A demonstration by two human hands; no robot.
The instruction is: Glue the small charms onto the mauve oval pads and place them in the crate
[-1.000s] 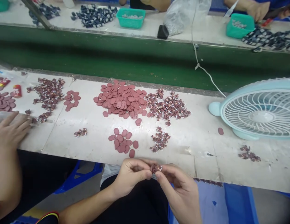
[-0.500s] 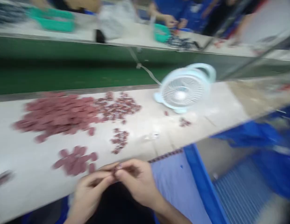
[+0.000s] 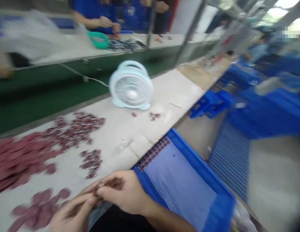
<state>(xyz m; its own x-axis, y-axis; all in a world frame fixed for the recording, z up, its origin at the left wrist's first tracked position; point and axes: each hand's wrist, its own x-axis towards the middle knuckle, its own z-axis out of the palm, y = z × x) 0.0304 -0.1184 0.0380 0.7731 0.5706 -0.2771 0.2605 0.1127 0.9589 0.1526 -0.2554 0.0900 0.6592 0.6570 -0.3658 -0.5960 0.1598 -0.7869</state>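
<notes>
Along the white bench (image 3: 164,87), a heap of flat red discs (image 3: 16,154) is lying at the left, with a looser group (image 3: 41,209) nearer. The left hand (image 3: 72,211) is meeting the right hand (image 3: 125,190), fingertips of both pinching a small brown piece (image 3: 94,190); blur is hiding its long axis. Just beyond, a pile of similar pieces (image 3: 91,162) is resting. Rightward, the blue tray (image 3: 203,165) is sitting nearer the right hand, its length slanting to the near right, rows of brown pieces (image 3: 153,154) lining its bench-side end.
</notes>
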